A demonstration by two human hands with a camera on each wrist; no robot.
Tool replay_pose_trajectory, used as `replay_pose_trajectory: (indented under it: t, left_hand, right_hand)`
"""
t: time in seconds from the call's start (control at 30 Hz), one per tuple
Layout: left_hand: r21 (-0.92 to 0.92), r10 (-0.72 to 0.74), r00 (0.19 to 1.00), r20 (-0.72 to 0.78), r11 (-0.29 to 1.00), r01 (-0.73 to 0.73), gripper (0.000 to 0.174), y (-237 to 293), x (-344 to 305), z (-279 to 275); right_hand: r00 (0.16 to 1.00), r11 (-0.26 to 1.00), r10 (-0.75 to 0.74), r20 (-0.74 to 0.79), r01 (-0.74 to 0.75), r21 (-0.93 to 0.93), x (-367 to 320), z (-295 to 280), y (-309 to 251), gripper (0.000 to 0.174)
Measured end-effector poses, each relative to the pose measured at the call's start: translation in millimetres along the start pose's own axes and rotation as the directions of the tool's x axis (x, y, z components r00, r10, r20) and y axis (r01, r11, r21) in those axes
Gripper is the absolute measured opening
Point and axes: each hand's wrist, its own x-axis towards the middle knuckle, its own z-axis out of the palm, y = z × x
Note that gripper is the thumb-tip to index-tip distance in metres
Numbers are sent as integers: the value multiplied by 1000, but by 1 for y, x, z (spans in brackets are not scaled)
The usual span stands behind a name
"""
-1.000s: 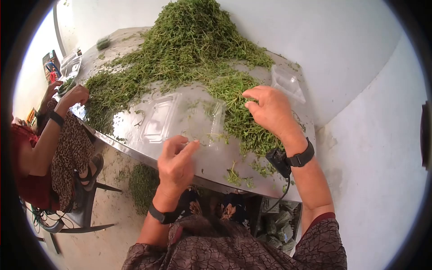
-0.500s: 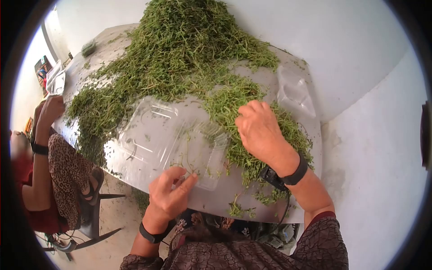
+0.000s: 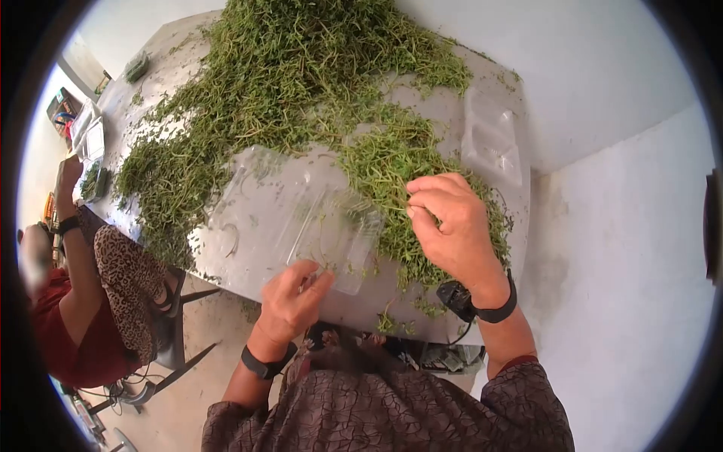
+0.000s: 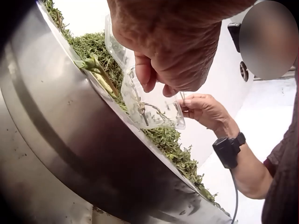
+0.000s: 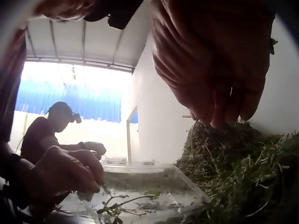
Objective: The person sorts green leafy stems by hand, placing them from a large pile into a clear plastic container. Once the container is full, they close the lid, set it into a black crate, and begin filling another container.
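Over the near edge of an opened clear plastic clamshell box (image 3: 352, 280), my left hand (image 3: 292, 300) pinches a thin green sprig (image 5: 122, 203) between thumb and fingers. A few loose sprigs lie in the box. My right hand (image 3: 456, 226) is held above a heap of green leafy stems (image 3: 410, 260) to the right of the box. From its fingertips a slender stem (image 5: 191, 140) hangs down in the right wrist view. The box's lid (image 3: 252, 188) lies folded back on the left.
A larger mound of greens (image 3: 301, 68) covers the back of the metal table (image 3: 248, 260). Another clear box (image 3: 491, 139) stands at the right, near the wall (image 3: 602, 226). On the left sits another person (image 3: 83, 301) beside a filled pack (image 3: 94, 181).
My right hand has risen slightly to the right, its fingers lifting from the heap of stems. My left hand stays by the box's near edge. The head view has shifted.
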Motion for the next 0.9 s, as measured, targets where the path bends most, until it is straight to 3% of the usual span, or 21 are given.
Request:
replay_pose_trajectory:
  t: [0.17, 0.33, 0.4, 0.57, 0.9]
  left_hand:
    - [-14, -45, 998, 49, 999, 46, 40, -1, -3, -5]
    - [-5, -51, 998, 44, 999, 51, 41, -7, -9, 0]
    - [-20, -63, 997, 51, 998, 65, 41, -6, -14, -1]
    - [-45, -66, 997, 47, 997, 68, 50, -9, -19, 3]
    - [-51, 0, 999, 35, 999, 2, 46, -19, -14, -1]
  right_hand:
    - [996, 988, 81, 21, -83, 130, -13, 17, -33, 5]
    - [993, 988, 111, 51, -116, 105, -30, 30, -33, 10]
    - [983, 982, 182, -35, -184, -44, -38, 25, -25, 12]
    - [969, 930, 240, -60, -247, -273, -59, 17, -11, 19]
    - [930, 883, 353, -102, -367, -294, -86, 12, 1, 22]
